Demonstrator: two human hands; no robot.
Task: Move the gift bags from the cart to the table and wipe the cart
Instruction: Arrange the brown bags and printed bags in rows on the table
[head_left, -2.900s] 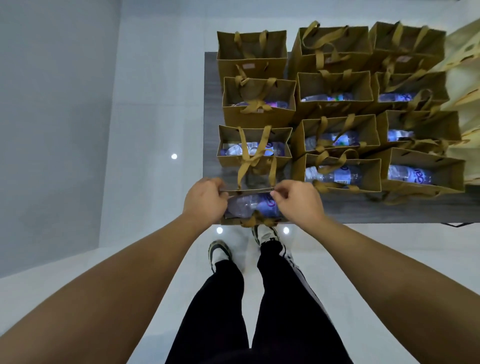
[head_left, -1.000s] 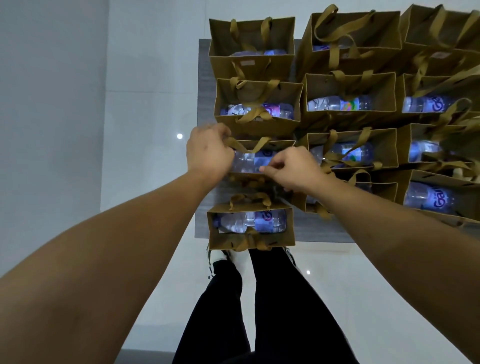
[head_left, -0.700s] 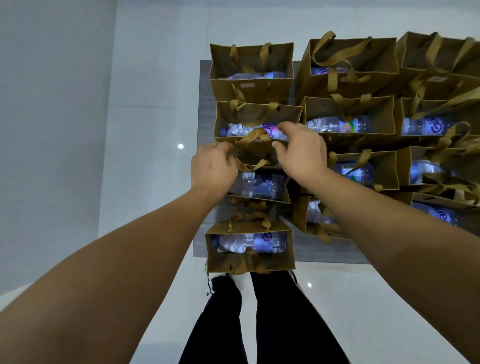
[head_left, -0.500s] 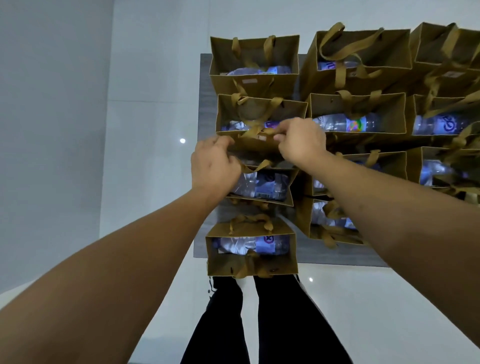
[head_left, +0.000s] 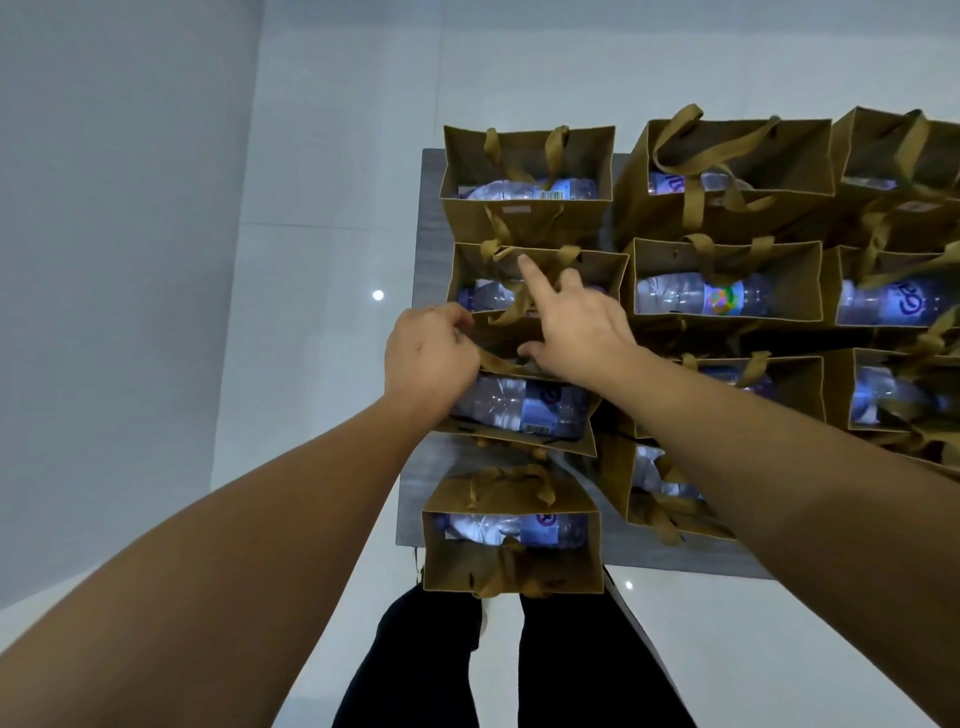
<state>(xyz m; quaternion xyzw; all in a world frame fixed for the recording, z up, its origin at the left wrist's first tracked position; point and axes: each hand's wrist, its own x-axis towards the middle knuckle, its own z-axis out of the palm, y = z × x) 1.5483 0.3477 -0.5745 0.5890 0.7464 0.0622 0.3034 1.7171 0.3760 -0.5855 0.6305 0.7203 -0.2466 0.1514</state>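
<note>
Fingers of right hand reach over gift bag.

Gift bags in rows on table

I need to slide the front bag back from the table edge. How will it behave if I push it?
The front bag probably flexes, since its walls look like thin paper. It overhangs the table edge, so it may tip. The bottle lying inside likely adds weight and could roll.

Bare white-tiled room, grey table
</note>
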